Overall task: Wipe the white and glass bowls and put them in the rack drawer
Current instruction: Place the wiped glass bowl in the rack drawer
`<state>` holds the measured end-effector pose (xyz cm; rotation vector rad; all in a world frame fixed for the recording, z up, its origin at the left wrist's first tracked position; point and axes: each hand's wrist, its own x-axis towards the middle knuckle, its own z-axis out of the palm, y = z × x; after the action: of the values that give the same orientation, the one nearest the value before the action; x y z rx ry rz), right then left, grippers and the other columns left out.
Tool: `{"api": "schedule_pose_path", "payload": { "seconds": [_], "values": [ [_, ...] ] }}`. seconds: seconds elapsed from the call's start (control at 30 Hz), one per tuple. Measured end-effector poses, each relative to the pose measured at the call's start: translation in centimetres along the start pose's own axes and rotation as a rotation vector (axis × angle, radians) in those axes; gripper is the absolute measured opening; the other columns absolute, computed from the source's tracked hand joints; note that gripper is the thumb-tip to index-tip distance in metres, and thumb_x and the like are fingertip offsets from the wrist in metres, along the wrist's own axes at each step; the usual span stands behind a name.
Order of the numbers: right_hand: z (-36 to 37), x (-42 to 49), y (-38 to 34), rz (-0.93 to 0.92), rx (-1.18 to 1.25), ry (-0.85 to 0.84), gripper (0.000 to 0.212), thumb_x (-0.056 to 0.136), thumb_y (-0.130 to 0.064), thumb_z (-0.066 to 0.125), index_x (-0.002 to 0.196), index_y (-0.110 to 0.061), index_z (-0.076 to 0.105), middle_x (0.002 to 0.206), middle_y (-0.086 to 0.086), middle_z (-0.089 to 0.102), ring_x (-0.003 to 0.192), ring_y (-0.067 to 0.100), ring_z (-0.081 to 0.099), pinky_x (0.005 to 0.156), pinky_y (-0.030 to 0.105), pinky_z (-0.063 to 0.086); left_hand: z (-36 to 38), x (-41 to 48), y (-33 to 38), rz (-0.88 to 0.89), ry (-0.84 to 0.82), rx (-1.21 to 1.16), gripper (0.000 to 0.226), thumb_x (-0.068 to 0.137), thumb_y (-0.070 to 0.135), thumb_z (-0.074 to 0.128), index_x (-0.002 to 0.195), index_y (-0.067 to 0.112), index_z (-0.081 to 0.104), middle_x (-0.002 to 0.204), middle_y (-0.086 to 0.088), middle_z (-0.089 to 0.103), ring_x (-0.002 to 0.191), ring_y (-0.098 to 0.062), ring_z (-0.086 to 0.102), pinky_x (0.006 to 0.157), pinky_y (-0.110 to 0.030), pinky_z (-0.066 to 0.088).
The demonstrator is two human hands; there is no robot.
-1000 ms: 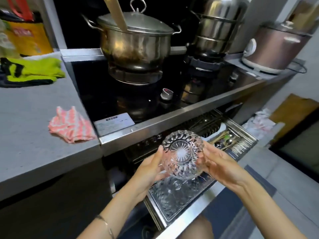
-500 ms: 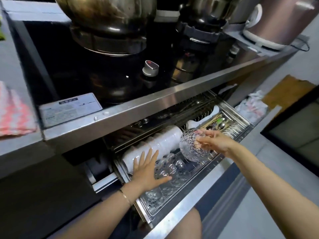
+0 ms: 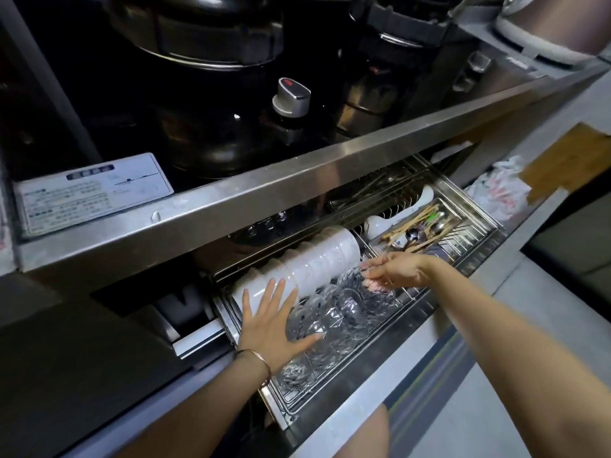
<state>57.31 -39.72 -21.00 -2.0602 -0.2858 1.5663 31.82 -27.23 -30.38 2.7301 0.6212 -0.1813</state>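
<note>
The rack drawer (image 3: 370, 355) stands pulled out under the steel hob edge. A row of white bowls (image 3: 317, 259) lies on its side along the drawer's back. In front of it runs a row of cut-glass bowls (image 3: 330, 322). My right hand (image 3: 393, 271) pinches the rim of the glass bowl (image 3: 360, 292) at the right end of that row, low in the rack. My left hand (image 3: 269, 320) lies flat with fingers spread, its palm and thumb against the left glass bowls and its fingertips on the white bowls.
A cutlery tray (image 3: 426, 231) with chopsticks and spoons fills the drawer's right part. Above are the black hob with a silver knob (image 3: 292, 95), large pots and a rice cooker (image 3: 555, 24). A crumpled bag (image 3: 499, 190) lies on the floor to the right.
My right hand has lowered the glass bowl from in front of me into the drawer's glass row. My left hand let go of it and came down flat on the stacked bowls.
</note>
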Motion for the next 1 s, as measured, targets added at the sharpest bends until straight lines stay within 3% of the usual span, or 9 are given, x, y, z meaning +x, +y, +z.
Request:
{"api": "schedule_pose_path", "payload": {
  "seconds": [0.2, 0.4, 0.57, 0.7, 0.8, 0.9, 1.0],
  "values": [
    [0.6, 2.0, 0.8, 0.068, 0.032, -0.068, 0.036, 0.092, -0.005, 0.057, 0.127, -0.012, 0.057, 0.084, 0.000, 0.069, 0.073, 0.010, 0.061, 0.071, 0.022, 0.051, -0.3, -0.1, 0.1, -0.002, -0.015, 0.018, 0.106, 0.062, 0.091, -0.007, 0.152, 0.034, -0.007, 0.157, 0.005, -0.023, 0.141, -0.018, -0.030, 0.112, -0.057, -0.018],
    [1.3, 3.0, 1.3, 0.104, -0.030, -0.066, 0.019, 0.092, -0.003, 0.057, 0.110, -0.009, 0.059, 0.082, 0.005, 0.072, 0.067, 0.012, 0.068, 0.061, 0.021, 0.053, -0.3, -0.2, 0.1, 0.002, -0.002, 0.019, 0.104, 0.066, 0.091, -0.004, 0.152, 0.033, -0.003, 0.158, 0.005, -0.020, 0.142, -0.017, -0.028, 0.112, -0.058, -0.017],
    [1.3, 3.1, 1.5, 0.109, -0.075, -0.060, 0.016, 0.093, -0.008, 0.057, 0.109, -0.012, 0.058, 0.087, 0.003, 0.073, 0.076, 0.013, 0.070, 0.073, 0.027, 0.052, -0.1, -0.1, 0.0, 0.008, 0.020, 0.009, 0.106, 0.065, 0.091, -0.006, 0.153, 0.032, 0.001, 0.158, 0.005, -0.018, 0.143, -0.018, -0.026, 0.112, -0.058, -0.015],
    [1.6, 2.3, 1.1, 0.092, -0.103, -0.037, 0.009, 0.093, -0.010, 0.058, 0.102, -0.009, 0.060, 0.081, 0.002, 0.072, 0.068, 0.012, 0.069, 0.062, 0.025, 0.054, -0.3, -0.1, 0.0, -0.001, -0.012, 0.015, 0.104, 0.066, 0.089, -0.004, 0.152, 0.031, 0.001, 0.159, 0.004, -0.016, 0.141, -0.016, -0.028, 0.112, -0.058, -0.017],
    [1.6, 1.0, 1.0, -0.013, -0.209, 0.149, 0.014, 0.091, -0.011, 0.061, 0.104, -0.005, 0.061, 0.081, 0.002, 0.065, 0.065, 0.009, 0.062, 0.054, 0.018, 0.051, -0.6, -0.1, 0.1, -0.009, -0.049, 0.022, 0.102, 0.067, 0.088, -0.001, 0.152, 0.032, -0.002, 0.159, 0.005, -0.018, 0.140, -0.014, -0.030, 0.112, -0.057, -0.018],
    [1.3, -0.3, 1.3, -0.186, -0.302, 0.306, 0.021, 0.090, -0.014, 0.064, 0.110, -0.007, 0.061, 0.095, 0.003, 0.066, 0.082, 0.009, 0.062, 0.067, 0.014, 0.048, -1.3, 0.0, 0.1, -0.026, -0.104, 0.009, 0.101, 0.071, 0.088, 0.007, 0.153, 0.030, 0.001, 0.160, 0.004, -0.016, 0.142, -0.014, -0.026, 0.113, -0.055, -0.019],
    [1.5, -2.4, 1.7, -0.303, -0.316, 0.339, 0.013, 0.091, -0.020, 0.063, 0.104, -0.018, 0.064, 0.108, 0.009, 0.067, 0.102, 0.023, 0.064, 0.097, 0.039, 0.049, -3.7, 0.0, 0.9, -0.016, -0.183, -0.057, 0.089, 0.084, 0.078, 0.027, 0.153, 0.025, 0.010, 0.162, 0.000, 0.005, 0.148, -0.021, -0.008, 0.118, -0.048, -0.010]
  ]
}}
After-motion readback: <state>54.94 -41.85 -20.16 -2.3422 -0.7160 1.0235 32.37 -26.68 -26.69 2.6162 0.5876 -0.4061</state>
